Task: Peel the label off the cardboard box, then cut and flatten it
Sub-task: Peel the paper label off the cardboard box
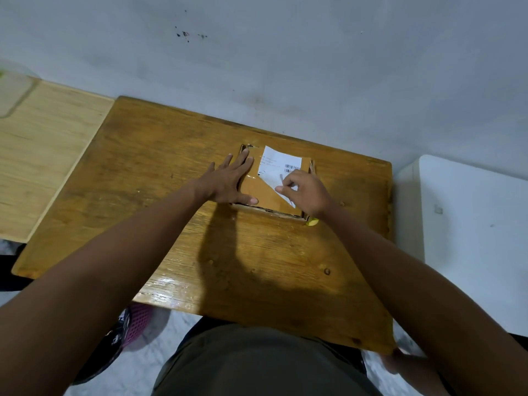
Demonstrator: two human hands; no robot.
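Observation:
A small brown cardboard box (258,192) lies on the wooden table (177,172), near its far edge. A white label (278,167) with barcodes covers the box's top right part. My left hand (228,181) lies flat with straight fingers on the box's left side and presses it down. My right hand (304,192) pinches the label's lower corner, which looks lifted off the cardboard. A small yellow-green object (313,222) peeks out under my right wrist at the box's near right corner; I cannot tell what it is.
A lighter wooden surface (43,155) adjoins the table on the left. A white table or cabinet (471,224) stands to the right. A grey wall (285,67) rises right behind the table. Shoes (134,324) lie on the floor below.

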